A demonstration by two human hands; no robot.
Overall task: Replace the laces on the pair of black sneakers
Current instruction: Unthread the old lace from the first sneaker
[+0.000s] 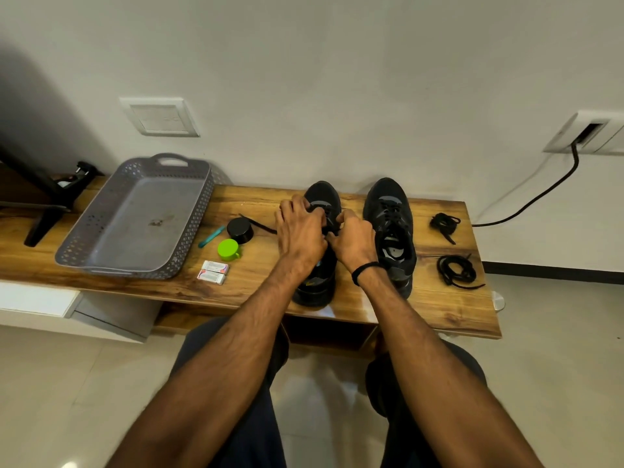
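The left sneaker (pixel 323 195) stands with its heel at the front edge of the surface (pixel 439 309). The left hand (pixel 300 231) and right hand (pixel 354 243) curl over its eyelets, pinching the lace (pixel 260 225). A hard tug could drag it off, or whip the trailing end into the black lid (pixel 239 230).

White wall (pixel 337 79), wooden bench (pixel 449 309), pale glossy floor tiles (pixel 67 383), wall socket (pixel 587 133) with black cable (pixel 575 158)

Black sneakers (pixel 388 211) side by side — loose lace (pixel 260 225) left, coils (pixel 456 270) right
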